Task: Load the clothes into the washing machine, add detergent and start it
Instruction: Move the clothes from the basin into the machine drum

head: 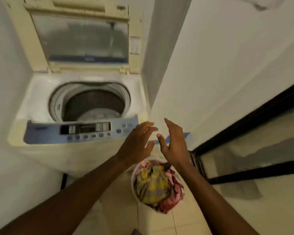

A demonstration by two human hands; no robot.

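Observation:
A cream top-loading washing machine (37,102) stands ahead on the left with its lid (85,36) raised upright. Its drum (93,106) looks dark, with no clothes that I can make out inside. A blue control panel (78,131) runs along the front edge. On the floor to the right of the machine sits a white bucket (133,187) heaped with clothes (153,184), a yellow checked piece on top of pink and red ones. My left hand (136,145) and my right hand (173,145) hover above the bucket, fingers spread, holding nothing.
A white wall corner (159,82) juts out just right of the machine. A dark-framed glass door (244,150) fills the lower right. The floor is pale tile (119,217). A wall closes in on the left.

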